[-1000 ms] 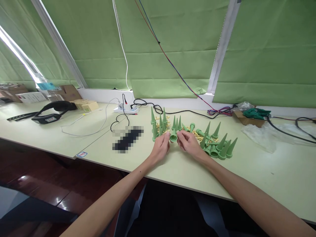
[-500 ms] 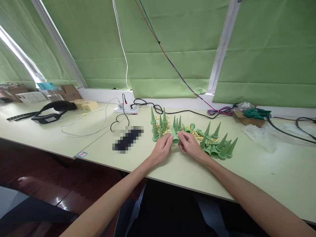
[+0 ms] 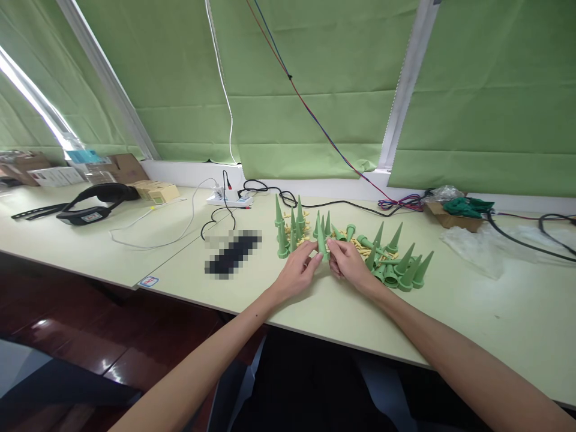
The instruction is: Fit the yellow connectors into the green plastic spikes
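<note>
A hollow green plastic spike (image 3: 321,241) stands nearly upright between my hands, its point up. My left hand (image 3: 299,267) is closed on its lower left side with fingers and thumb. From the right, my right hand (image 3: 350,264) is pinched against the spike's side; whatever is between its fingertips is too small to make out. Behind the hands stand more green spikes (image 3: 328,224). A group of upright spikes (image 3: 282,240) is on the left, with small yellow pieces (image 3: 306,225) among them. On the right, green spikes (image 3: 408,277) stand and lie around a pile of yellow pegs (image 3: 359,247).
Along the back of the table (image 3: 252,294) run a power strip (image 3: 230,198) and black cables (image 3: 333,204). A black headset (image 3: 96,204) lies to the left beside yellow boxes (image 3: 157,192). At right are a cardboard box (image 3: 454,221) with green cloth and a clear plastic bag (image 3: 477,247).
The spike in my hands has turned from tilted, with its hollow base toward me, to nearly upright. My left hand's thumb has shifted lower, and my right hand has moved slightly right.
</note>
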The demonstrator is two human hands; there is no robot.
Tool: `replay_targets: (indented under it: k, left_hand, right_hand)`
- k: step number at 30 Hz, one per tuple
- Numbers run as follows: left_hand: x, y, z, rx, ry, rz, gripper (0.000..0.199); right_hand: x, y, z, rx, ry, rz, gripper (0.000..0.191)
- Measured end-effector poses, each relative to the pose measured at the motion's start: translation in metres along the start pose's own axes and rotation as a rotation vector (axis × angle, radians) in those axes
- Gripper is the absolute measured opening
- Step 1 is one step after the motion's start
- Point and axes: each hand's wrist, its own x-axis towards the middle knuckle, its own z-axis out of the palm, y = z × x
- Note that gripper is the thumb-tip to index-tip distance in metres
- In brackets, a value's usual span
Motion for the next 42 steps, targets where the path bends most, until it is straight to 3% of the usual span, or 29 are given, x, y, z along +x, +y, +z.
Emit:
replay_targets:
  k: [18, 22, 27, 33, 42]
  left_hand:
    - [0.000, 0.001, 0.002, 0.027, 0.031, -0.009, 0.032]
    - [-0.001, 0.001, 0.003, 0.012, 0.101, -0.062, 0.038]
    - [0.002, 0.002, 0.002, 0.038, 0.169, -0.096, 0.029]
    - [0.003, 0.007, -0.002, 0.032, 0.085, -0.121, 0.054]
    - [0.001, 0.008, -0.003, 0.000, 0.047, -0.121, 0.050]
  right_hand:
    - [0.001, -0.001, 0.006, 0.112, 0.049, 0.074, 0.057]
    - [0.001, -0.002, 0.006, 0.102, 0.066, 0.042, 0.056]
    - [0.002, -0.003, 0.005, 0.093, 0.099, -0.010, 0.054]
    - [0.000, -0.005, 0.005, -0.017, 0.009, -0.095, 0.052]
    - [-0.003, -0.006, 0.004, -0.076, 0.005, -0.103, 0.049]
